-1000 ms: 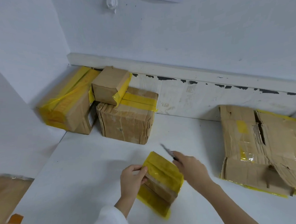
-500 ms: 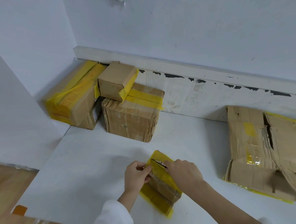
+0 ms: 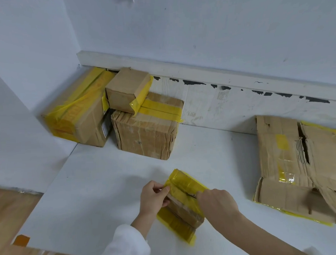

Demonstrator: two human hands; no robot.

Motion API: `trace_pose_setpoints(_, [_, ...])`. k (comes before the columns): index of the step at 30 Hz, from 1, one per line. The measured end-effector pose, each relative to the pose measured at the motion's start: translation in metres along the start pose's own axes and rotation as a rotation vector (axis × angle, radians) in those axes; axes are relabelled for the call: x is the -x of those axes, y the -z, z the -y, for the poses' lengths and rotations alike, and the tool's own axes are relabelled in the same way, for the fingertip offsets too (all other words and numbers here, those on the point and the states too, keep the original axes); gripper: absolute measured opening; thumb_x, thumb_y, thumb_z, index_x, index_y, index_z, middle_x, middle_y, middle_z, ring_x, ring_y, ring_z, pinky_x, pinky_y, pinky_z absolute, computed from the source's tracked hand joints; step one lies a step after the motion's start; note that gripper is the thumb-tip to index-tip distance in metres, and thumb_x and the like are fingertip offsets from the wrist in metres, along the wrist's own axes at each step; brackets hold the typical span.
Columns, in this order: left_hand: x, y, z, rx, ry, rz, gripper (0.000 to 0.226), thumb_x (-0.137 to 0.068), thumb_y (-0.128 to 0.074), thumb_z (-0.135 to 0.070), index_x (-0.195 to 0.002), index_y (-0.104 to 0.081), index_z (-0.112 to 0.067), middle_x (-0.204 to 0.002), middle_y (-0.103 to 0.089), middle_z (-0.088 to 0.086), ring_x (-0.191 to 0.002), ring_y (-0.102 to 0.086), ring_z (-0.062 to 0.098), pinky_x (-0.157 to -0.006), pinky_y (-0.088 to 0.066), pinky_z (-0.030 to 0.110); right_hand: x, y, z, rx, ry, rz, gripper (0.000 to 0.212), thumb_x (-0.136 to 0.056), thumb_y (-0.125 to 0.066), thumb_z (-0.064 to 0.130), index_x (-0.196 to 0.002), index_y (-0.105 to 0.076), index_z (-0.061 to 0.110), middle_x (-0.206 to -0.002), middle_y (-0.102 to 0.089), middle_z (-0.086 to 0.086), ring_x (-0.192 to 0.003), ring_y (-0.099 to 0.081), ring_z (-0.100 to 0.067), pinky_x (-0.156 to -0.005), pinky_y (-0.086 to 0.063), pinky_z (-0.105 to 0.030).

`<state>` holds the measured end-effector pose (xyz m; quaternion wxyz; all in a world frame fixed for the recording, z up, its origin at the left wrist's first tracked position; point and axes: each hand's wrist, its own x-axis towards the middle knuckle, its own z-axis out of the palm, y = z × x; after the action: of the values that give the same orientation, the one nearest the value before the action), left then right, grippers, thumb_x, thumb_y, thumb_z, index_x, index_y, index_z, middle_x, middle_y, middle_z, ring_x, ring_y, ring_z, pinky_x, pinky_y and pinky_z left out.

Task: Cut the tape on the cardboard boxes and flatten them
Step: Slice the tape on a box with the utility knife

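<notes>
A: From the head view, the small taped box (image 3: 182,203) lies near the front of the white bench (image 3: 100,187), wrapped almost all over in yellow tape. The left hand (image 3: 153,197) pinches its upper left edge between thumb and fingers, so that grip is grasping the box.

B: And the right hand (image 3: 216,203)?

A: It is clenched round something at the tape seam, with a thin dark line showing just ahead of the knuckles. That is probably a blade, though it is too small to be sure.

B: So what makes this cut go well?

A: The person should keep the left fingers off the line of the cut and press the box down so it cannot slide on the bench. A shallow stroke along the seam ought to part the tape without digging into the cardboard.

B: How much is left?

A: Quite a lot, by the look of it. Three taped boxes (image 3: 144,135) are stacked against the back wall, well apart from the hands, and one flattened carton (image 3: 290,161) lies to the right.
</notes>
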<state>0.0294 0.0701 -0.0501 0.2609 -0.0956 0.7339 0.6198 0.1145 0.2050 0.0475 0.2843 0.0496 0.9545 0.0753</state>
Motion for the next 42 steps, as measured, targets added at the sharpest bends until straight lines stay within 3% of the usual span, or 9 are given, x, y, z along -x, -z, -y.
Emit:
trace_pose_setpoints(6, [0.0,0.0,-0.001,-0.11,-0.043,-0.005,0.017,-0.084,-0.068,-0.01,-0.075,-0.054,-0.01,-0.074,-0.055,0.006,-0.056,-0.056,0.012,-0.048,-0.045,0.016,0.017,-0.023,-0.025,0.052,-0.011,0.005,0.023,-0.097,-0.038,0.003,-0.103,-0.058,0.013,-0.075,-0.044,0.0,-0.099,-0.062,-0.026,-0.045,-0.018,-0.024])
trace_pose_setpoints(10, [-0.003,-0.001,-0.004,-0.216,-0.07,0.016,0.015,-0.084,-0.069,-0.011,-0.078,-0.055,-0.013,-0.079,-0.054,0.0,-0.07,-0.051,0.01,-0.057,-0.039,0.013,0.027,-0.04,-0.033,0.025,0.008,-0.023,0.027,-0.1,-0.034,0.008,-0.118,-0.052,0.013,-0.064,-0.025,0.001,-0.068,-0.045,-0.024,-0.045,-0.017,-0.027])
trace_pose_setpoints(14, [-0.002,-0.004,-0.006,-0.311,-0.101,0.066,0.014,-0.085,-0.067,-0.01,-0.092,-0.055,-0.008,-0.096,-0.053,0.006,-0.09,-0.052,0.02,-0.071,-0.041,0.022,0.037,-0.05,-0.036,-0.016,-0.02,-0.024,0.023,-0.101,-0.032,0.011,-0.12,-0.043,0.018,-0.065,-0.021,0.0,-0.078,-0.05,-0.025,-0.046,-0.016,-0.028])
trace_pose_setpoints(19, [0.003,-0.011,-0.021,-1.027,-1.095,0.181,0.057,-0.072,-0.061,0.007,-0.126,-0.056,-0.01,-0.136,-0.051,0.004,-0.132,-0.041,0.022,-0.109,-0.031,0.038,0.036,-0.054,-0.029,-0.095,-0.069,-0.013,0.028,-0.094,-0.034,-0.003,-0.104,-0.029,0.023,-0.066,-0.018,-0.004,-0.097,-0.059,-0.028,-0.046,-0.017,-0.028])
trace_pose_setpoints(21, [0.001,-0.02,-0.026,-1.212,-1.214,0.356,0.05,-0.08,-0.058,-0.007,-0.129,-0.056,-0.017,-0.138,-0.05,-0.005,-0.134,-0.039,0.018,-0.109,-0.031,0.042,0.038,-0.058,-0.025,-0.138,-0.094,-0.025,0.036,-0.091,-0.035,-0.006,-0.118,-0.037,0.017,-0.066,-0.015,-0.004,-0.096,-0.059,-0.029,-0.046,-0.017,-0.028])
trace_pose_setpoints(25, [-0.003,-0.025,-0.022,-1.216,-1.116,0.399,0.04,-0.093,-0.037,-0.024,-0.127,-0.058,-0.022,-0.132,-0.055,-0.007,-0.132,-0.037,0.011,-0.094,-0.046,0.035,0.05,-0.065,-0.031,-0.21,-0.138,-0.182,0.07,-0.071,-0.058,0.002,-0.135,-0.043,0.024,-0.063,-0.005,-0.002,-0.068,-0.063,-0.022,-0.041,-0.006,-0.028])
trace_pose_setpoints(30, [-0.005,-0.027,-0.016,-1.321,-1.002,0.411,0.052,-0.094,-0.016,-0.032,-0.137,-0.045,-0.024,-0.14,-0.041,-0.01,-0.138,-0.026,0.007,-0.1,-0.037,0.033,0.059,-0.106,-0.042,-0.269,-0.143,-0.14,0.041,-0.102,-0.03,0.016,-0.141,-0.02,0.027,-0.067,-0.019,0.002,-0.077,-0.053,-0.031,-0.044,-0.017,-0.03])
trace_pose_setpoints(37, [0.011,-0.018,-0.011,-1.48,-1.003,-0.111,0.045,-0.082,-0.033,-0.037,-0.097,-0.071,-0.017,-0.082,-0.062,0.002,-0.071,-0.06,0.024,-0.058,-0.042,0.036,0.044,-0.104,-0.076,-0.868,-0.373,-0.258,0.029,-0.099,-0.033,0.027,-0.124,-0.041,0.035,-0.084,-0.059,0.006,-0.08,-0.065,-0.022,-0.064,-0.044,-0.03])
trace_pose_setpoints(42, [0.014,-0.025,-0.004,-1.413,-0.889,-0.231,0.042,-0.082,-0.037,-0.038,-0.093,-0.07,-0.014,-0.078,-0.058,0.008,-0.068,-0.056,0.029,-0.06,-0.043,0.041,0.002,-0.088,-0.06,-1.004,-0.36,-0.315,0.027,-0.1,-0.033,0.041,-0.102,-0.058,0.029,-0.067,-0.05,0.006,-0.069,-0.054,-0.023,-0.054,-0.038,-0.026])
